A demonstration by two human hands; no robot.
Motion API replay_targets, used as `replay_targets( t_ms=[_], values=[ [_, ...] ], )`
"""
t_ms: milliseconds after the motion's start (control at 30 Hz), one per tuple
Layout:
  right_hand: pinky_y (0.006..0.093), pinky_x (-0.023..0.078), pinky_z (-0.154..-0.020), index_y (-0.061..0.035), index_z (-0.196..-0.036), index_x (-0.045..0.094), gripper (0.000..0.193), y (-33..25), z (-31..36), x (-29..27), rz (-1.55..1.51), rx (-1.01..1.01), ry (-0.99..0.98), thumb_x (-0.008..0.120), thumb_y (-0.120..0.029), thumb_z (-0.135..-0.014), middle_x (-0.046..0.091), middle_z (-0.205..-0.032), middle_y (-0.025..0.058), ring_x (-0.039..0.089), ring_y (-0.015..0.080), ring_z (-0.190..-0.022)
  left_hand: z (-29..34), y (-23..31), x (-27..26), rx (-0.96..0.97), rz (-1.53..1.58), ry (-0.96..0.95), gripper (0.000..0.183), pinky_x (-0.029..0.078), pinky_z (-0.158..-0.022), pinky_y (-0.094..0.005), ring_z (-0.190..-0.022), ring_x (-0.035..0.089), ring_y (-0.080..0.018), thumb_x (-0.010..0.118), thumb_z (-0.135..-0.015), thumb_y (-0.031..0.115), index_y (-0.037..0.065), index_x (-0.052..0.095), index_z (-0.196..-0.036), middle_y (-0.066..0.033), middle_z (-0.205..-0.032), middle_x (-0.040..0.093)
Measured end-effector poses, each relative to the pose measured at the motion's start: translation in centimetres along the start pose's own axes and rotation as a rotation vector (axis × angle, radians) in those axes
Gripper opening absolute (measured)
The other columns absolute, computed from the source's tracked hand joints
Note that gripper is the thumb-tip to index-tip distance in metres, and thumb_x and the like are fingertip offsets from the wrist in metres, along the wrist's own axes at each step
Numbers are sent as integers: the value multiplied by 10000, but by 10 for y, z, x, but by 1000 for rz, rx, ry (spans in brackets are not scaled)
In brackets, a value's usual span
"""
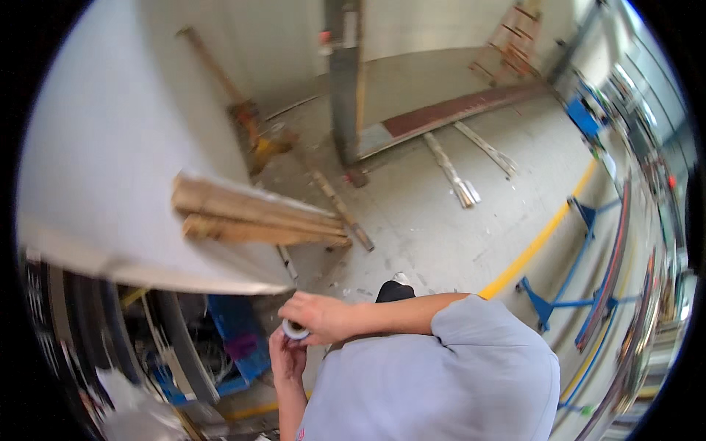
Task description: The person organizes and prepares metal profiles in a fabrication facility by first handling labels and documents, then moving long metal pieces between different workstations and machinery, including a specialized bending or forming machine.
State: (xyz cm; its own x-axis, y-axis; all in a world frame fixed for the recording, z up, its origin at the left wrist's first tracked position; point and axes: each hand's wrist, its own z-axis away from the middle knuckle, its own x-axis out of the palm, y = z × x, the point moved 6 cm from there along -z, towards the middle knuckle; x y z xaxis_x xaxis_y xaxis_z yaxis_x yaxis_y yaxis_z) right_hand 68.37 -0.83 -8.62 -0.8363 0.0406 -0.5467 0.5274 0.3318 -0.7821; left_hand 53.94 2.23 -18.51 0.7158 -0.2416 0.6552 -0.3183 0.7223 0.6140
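A small white roll of tape [296,330] with a dark core sits between my two hands, close to the lower corner of a big white panel [147,184]. My right hand [320,317] reaches across from the right, its fingers curled over the top of the roll. Below it, my left hand [287,356] comes up from the lower edge, with bent fingers pressed to the roll's near left side. Some fingertips are hidden behind the roll and the panel's edge, and motion blurs them slightly.
Wooden boards [257,213] jut out beside the panel. A blue bin [239,338] stands below it at left. Wrapped strips [450,169] lie on the grey floor. On the right are a yellow floor line [540,239] and a blue wheeled rack [566,298]. An orange ladder [512,40] stands far back.
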Motion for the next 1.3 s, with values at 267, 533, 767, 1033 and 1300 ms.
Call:
replay_targets(
  t_ms=[267, 533, 767, 1033, 1300],
  values=[
    [430, 474, -872, -10, -1158, 524, 548, 156, 169, -208, 124, 211, 246, 804, -193, -724, 572, -1060, 150, 544, 347, -1006, -157, -168, 200, -273, -196, -96, 317, 524, -849, -350, -960, 644, -174, 583, -942, 306, 47, 630, -1119, -60, -1094, 678],
    [425, 463, -958, -9, -1310, 420, 655, 213, 343, -427, -23, 538, 821, 776, -114, -770, 541, -1187, 181, 534, 385, -1144, -279, -310, 405, -686, -368, -210, 391, 529, -880, -409, -1043, 649, -251, 560, -948, 333, 52, 595, -1217, -85, -1186, 668],
    [395, 482, -954, 22, -1204, 573, 449, 246, 487, -508, 10, 909, 1262, 743, -156, -828, 539, -1293, 192, 576, 332, -1142, -312, -456, 589, -1102, -487, -561, 497, 561, -864, -409, -1073, 634, -275, 586, -942, 344, 13, 517, -1306, -145, -1233, 622],
    [301, 480, -938, 10, -1114, 685, 264, 283, 649, -604, -653, 1051, 1956, 677, -131, -891, 570, -1317, 121, 564, 187, -1164, -339, -610, 820, -904, -1035, -1377, 277, 492, -873, -307, -999, 606, -154, 640, -878, 40, -86, 681, -1122, -120, -1067, 691],
    [326, 456, -992, 84, -1189, 633, 331, 317, 785, -739, -307, 782, 2183, 643, -30, -879, 517, -1383, 115, 530, 218, -1224, -354, -791, 975, -1161, -1069, -1477, 300, 479, -943, -302, -1027, 619, -146, 652, -871, 26, -25, 693, -1163, -100, -1119, 703]
  ],
)
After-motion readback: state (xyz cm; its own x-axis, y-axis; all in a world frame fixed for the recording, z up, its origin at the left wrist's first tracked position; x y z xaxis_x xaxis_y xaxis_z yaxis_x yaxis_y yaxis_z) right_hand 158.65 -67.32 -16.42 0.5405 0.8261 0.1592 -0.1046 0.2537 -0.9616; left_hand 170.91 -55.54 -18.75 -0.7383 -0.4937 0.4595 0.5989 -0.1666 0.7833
